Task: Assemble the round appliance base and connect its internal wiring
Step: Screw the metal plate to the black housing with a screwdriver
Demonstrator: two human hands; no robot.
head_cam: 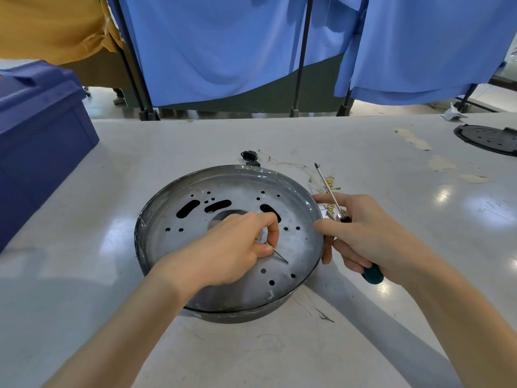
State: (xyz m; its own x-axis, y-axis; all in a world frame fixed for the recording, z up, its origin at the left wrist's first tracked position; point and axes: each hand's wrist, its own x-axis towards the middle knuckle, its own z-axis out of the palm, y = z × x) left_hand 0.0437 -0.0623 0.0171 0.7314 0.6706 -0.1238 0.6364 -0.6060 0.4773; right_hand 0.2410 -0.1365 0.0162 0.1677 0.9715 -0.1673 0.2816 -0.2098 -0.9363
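Many holes [188, 209] pierce the shallow grey round base [303, 247].

Bright overhead light, glare patches on the table [363, 152], wide-angle bending at edges.

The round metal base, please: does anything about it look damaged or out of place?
Only small things: the clear film around the base rim is wrinkled at the far side, and white scuffs mark the near wall. Nothing looks bent.

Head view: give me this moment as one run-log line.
left hand pinches thin metal pin over round metal base | right hand grips screwdriver, fingers on base rim | wires and black socket lie behind base, not fitted
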